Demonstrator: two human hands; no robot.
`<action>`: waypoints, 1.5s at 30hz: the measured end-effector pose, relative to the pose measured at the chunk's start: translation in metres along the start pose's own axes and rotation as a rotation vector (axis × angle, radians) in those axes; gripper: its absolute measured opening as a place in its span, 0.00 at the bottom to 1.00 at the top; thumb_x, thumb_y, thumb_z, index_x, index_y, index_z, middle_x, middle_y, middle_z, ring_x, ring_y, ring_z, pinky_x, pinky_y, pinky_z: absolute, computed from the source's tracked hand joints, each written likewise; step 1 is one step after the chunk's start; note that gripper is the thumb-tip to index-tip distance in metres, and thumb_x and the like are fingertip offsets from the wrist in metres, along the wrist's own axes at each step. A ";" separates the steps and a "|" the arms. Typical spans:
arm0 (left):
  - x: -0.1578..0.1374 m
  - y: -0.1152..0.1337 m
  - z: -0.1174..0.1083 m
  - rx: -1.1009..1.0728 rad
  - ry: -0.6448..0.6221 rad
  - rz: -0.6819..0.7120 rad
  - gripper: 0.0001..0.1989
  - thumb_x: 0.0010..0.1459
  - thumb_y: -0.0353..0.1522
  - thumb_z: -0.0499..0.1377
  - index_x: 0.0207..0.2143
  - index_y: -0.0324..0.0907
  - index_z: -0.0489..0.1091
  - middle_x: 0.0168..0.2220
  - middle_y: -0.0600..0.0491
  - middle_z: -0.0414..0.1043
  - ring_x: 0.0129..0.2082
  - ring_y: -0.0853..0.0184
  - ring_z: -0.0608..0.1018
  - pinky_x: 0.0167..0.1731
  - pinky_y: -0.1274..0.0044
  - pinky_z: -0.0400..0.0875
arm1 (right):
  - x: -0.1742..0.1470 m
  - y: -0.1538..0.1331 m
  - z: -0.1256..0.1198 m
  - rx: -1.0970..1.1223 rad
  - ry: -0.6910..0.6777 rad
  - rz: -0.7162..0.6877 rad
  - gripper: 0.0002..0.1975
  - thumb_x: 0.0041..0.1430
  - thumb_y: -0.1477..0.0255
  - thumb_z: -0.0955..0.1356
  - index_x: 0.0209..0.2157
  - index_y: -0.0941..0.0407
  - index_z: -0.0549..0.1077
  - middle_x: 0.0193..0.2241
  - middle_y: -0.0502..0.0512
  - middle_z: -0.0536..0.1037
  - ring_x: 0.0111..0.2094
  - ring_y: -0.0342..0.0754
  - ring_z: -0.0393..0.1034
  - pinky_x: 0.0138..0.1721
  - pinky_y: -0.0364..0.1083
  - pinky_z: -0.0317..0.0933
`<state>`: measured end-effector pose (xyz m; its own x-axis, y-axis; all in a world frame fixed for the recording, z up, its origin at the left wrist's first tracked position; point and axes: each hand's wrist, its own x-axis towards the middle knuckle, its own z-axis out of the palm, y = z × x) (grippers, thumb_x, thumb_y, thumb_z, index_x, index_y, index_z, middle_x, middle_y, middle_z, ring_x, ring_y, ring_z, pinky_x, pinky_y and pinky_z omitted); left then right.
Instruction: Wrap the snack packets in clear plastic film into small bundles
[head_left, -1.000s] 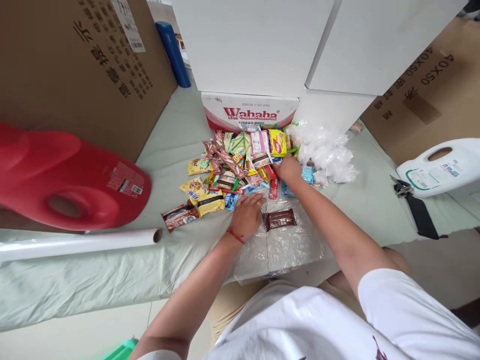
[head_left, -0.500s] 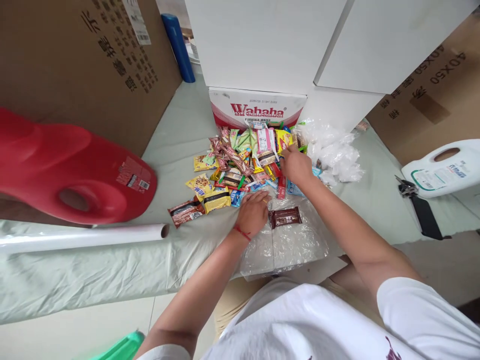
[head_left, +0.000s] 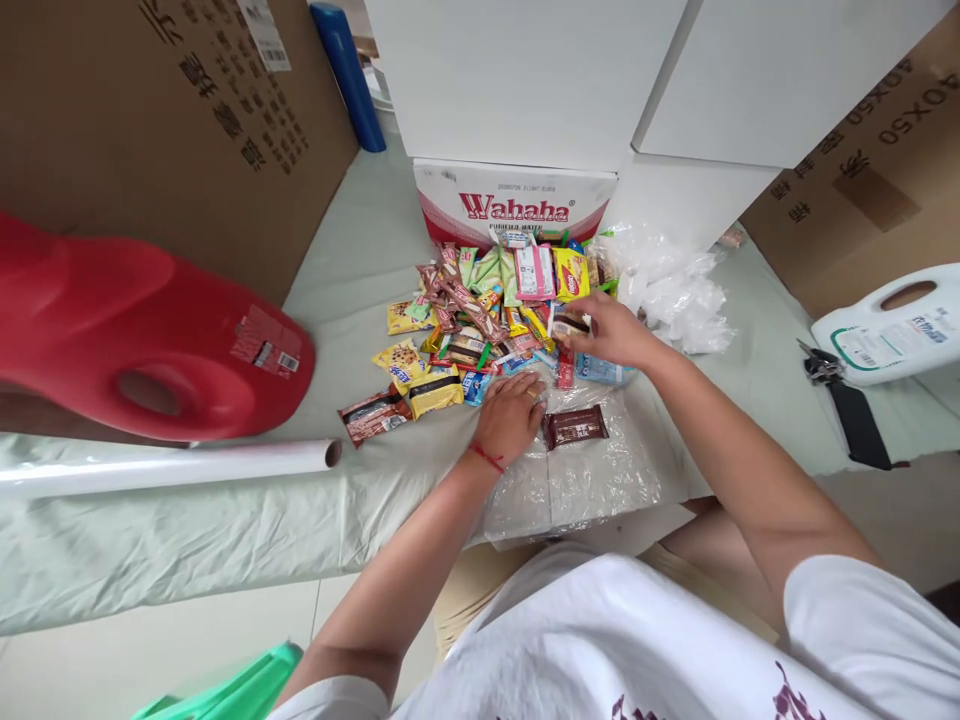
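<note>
My right hand (head_left: 616,330) grips a small wrapped snack cake (head_left: 568,325), brown and cream in clear film, at the right side of a pile of packaged snacks (head_left: 480,305). Lying flat at the pile's near edge, my left hand (head_left: 511,415) has its fingers stretched over clear plastic film (head_left: 600,490). On that film, just right of my left hand, rests a dark brown wrapped bar (head_left: 576,427). A yellow packet (head_left: 571,273) lies just behind my right hand, and a blue packet (head_left: 604,370) in front of it.
Behind the pile stands a Wahaha carton (head_left: 517,190). Crumpled clear bags (head_left: 682,290) lie to its right. A red jug (head_left: 150,340) and a film roll (head_left: 172,468) are at the left; a white bottle (head_left: 892,325), keys (head_left: 821,366) and a black phone (head_left: 859,425) at the right.
My right hand has lifted the snack cake from the pile and drawn it to the right, uncovering the yellow packet. My left hand stays on the film.
</note>
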<state>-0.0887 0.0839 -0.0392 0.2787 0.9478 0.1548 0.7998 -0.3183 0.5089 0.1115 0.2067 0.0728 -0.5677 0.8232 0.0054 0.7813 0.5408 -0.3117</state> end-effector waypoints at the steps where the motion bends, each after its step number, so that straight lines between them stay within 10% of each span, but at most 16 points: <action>1: 0.000 0.000 0.000 -0.003 0.000 0.001 0.19 0.69 0.33 0.54 0.59 0.44 0.73 0.66 0.48 0.71 0.67 0.57 0.70 0.67 0.59 0.61 | -0.018 -0.002 -0.001 0.066 -0.017 -0.052 0.28 0.61 0.63 0.72 0.61 0.58 0.72 0.50 0.62 0.75 0.48 0.56 0.71 0.49 0.50 0.65; 9: 0.002 0.000 0.000 0.023 0.002 0.010 0.20 0.68 0.31 0.53 0.59 0.44 0.73 0.66 0.49 0.70 0.67 0.58 0.70 0.67 0.59 0.60 | -0.096 -0.039 0.039 -0.115 -0.421 -0.084 0.30 0.61 0.67 0.73 0.63 0.56 0.68 0.57 0.63 0.73 0.46 0.56 0.76 0.42 0.48 0.66; 27: 0.002 0.002 -0.002 0.024 -0.004 -0.017 0.21 0.66 0.28 0.51 0.58 0.43 0.74 0.66 0.49 0.70 0.67 0.59 0.70 0.67 0.59 0.61 | -0.119 -0.075 0.038 -0.182 -0.390 -0.057 0.25 0.66 0.66 0.70 0.62 0.54 0.68 0.55 0.64 0.75 0.44 0.58 0.78 0.37 0.48 0.64; 33: 0.001 -0.009 -0.009 -0.032 0.182 -0.117 0.20 0.65 0.26 0.49 0.53 0.43 0.77 0.59 0.50 0.77 0.63 0.59 0.72 0.66 0.61 0.65 | -0.116 -0.044 0.048 0.025 -0.220 0.005 0.32 0.69 0.52 0.66 0.67 0.53 0.64 0.63 0.63 0.69 0.51 0.57 0.74 0.46 0.50 0.66; 40: 0.006 -0.002 -0.026 0.213 0.207 -0.306 0.29 0.65 0.35 0.57 0.67 0.41 0.63 0.63 0.39 0.69 0.65 0.45 0.65 0.62 0.54 0.62 | -0.078 0.014 0.045 -0.127 -0.021 0.256 0.34 0.64 0.64 0.71 0.68 0.61 0.64 0.58 0.68 0.75 0.57 0.67 0.63 0.55 0.57 0.59; 45: 0.015 -0.005 -0.039 0.350 0.062 -0.239 0.28 0.61 0.37 0.60 0.62 0.38 0.70 0.52 0.35 0.74 0.57 0.42 0.70 0.57 0.52 0.61 | -0.068 0.029 0.050 0.019 -0.106 0.253 0.11 0.61 0.74 0.70 0.45 0.57 0.81 0.37 0.59 0.82 0.46 0.58 0.68 0.46 0.50 0.58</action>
<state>-0.1099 0.1003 -0.0063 0.0395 0.9915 0.1239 0.9732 -0.0663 0.2201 0.1601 0.1580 0.0157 -0.3800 0.9086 -0.1737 0.8972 0.3163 -0.3081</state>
